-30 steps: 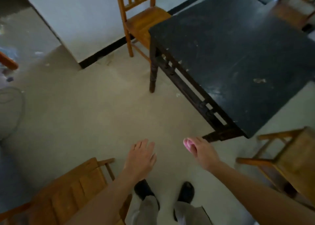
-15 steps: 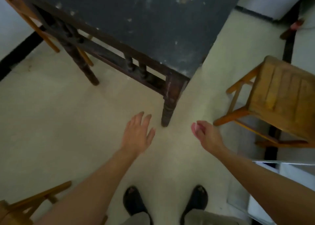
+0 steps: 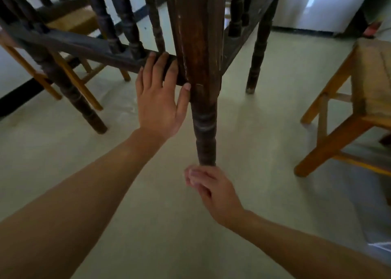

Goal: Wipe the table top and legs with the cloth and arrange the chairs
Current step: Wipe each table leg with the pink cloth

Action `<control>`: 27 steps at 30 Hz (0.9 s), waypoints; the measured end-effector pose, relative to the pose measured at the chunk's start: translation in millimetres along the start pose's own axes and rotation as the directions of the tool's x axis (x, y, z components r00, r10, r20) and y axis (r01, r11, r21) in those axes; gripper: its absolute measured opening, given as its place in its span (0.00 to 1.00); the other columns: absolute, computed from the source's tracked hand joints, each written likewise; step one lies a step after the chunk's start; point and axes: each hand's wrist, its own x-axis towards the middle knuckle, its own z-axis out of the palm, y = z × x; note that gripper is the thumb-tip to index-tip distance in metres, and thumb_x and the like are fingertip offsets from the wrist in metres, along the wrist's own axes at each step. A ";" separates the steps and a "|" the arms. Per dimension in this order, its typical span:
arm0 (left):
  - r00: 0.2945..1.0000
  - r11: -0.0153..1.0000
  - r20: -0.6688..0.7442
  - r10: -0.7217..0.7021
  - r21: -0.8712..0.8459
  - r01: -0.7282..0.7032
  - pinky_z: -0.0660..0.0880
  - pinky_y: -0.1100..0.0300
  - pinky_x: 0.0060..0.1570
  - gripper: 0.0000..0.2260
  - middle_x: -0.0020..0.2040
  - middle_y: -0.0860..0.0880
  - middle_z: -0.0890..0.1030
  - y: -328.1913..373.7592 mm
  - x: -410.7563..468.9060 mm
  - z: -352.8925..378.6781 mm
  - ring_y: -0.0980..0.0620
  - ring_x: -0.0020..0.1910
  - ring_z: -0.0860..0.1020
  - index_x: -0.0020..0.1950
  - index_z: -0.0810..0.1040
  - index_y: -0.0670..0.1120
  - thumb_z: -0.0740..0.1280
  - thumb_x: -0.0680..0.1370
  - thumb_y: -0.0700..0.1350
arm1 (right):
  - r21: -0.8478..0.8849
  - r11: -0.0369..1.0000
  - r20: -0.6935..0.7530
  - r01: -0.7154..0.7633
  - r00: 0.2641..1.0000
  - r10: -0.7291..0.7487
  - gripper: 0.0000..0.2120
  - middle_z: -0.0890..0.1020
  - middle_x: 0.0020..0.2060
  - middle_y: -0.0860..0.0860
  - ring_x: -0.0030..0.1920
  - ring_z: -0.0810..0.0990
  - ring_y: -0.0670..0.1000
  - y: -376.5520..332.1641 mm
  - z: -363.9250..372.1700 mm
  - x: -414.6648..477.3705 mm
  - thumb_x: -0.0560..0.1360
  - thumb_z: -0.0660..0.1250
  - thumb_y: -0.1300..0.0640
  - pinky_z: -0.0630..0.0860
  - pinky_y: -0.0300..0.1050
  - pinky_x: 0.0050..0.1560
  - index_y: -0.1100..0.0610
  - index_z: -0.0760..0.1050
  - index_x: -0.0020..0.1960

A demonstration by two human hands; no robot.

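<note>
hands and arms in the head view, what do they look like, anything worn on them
Both are bare. The left hand and the right hand wear no gloves, and no ring, watch or wristband shows. The left forearm and the right forearm are uncovered right back to the frame edge, so no sleeve is in view. The nails that show look short.

We record that the view has dropped from above the worktop to the level of its underframe, close to the corner leg (image 3: 203, 71). The left hand (image 3: 157, 101), previously held free over the floor with fingers spread, now lies flat against the lower rail (image 3: 91, 49), its thumb touching that leg. The right hand (image 3: 211, 192) has gone down to the foot of the leg, fingers curled; we cannot confirm that the pink cloth seen earlier is in it.
</note>
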 end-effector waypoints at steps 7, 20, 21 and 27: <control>0.971 0.996 -0.234 -0.044 -0.080 0.026 0.59 0.42 0.70 0.20 0.64 0.44 0.74 3.3 -2.4 21.8 0.44 0.70 0.66 0.65 0.73 0.45 0.53 0.82 0.54 | 0.141 0.987 -0.607 -0.077 0.781 0.147 0.16 0.77 0.60 0.47 0.58 0.76 0.43 46.7 -55.9 119.7 0.83 0.59 0.50 0.75 0.39 0.60 0.53 0.73 0.68; 0.989 0.996 -0.129 -0.074 -0.065 0.066 0.59 0.43 0.71 0.19 0.65 0.45 0.73 7.8 -3.0 2.7 0.44 0.70 0.65 0.67 0.72 0.46 0.54 0.82 0.53 | 0.094 0.995 -0.657 0.045 0.754 0.028 0.16 0.75 0.62 0.48 0.61 0.76 0.45 10.1 -39.7 103.4 0.83 0.58 0.53 0.75 0.37 0.62 0.55 0.73 0.68; 0.988 0.993 -0.123 -0.096 -0.073 0.087 0.58 0.43 0.71 0.19 0.66 0.44 0.72 10.5 -3.7 2.8 0.44 0.71 0.64 0.68 0.71 0.46 0.54 0.82 0.53 | 0.108 0.992 -0.633 0.066 0.774 0.018 0.16 0.74 0.62 0.47 0.61 0.76 0.45 3.7 -34.4 106.2 0.84 0.56 0.52 0.75 0.38 0.62 0.54 0.72 0.69; 0.992 0.997 -0.103 -0.066 -0.042 0.063 0.56 0.43 0.72 0.18 0.67 0.45 0.72 6.6 -3.5 -2.5 0.44 0.71 0.64 0.69 0.70 0.47 0.56 0.82 0.52 | -0.074 0.970 -0.345 0.232 0.907 -0.243 0.12 0.79 0.59 0.50 0.57 0.78 0.46 39.2 31.9 33.1 0.78 0.65 0.64 0.79 0.49 0.57 0.57 0.80 0.59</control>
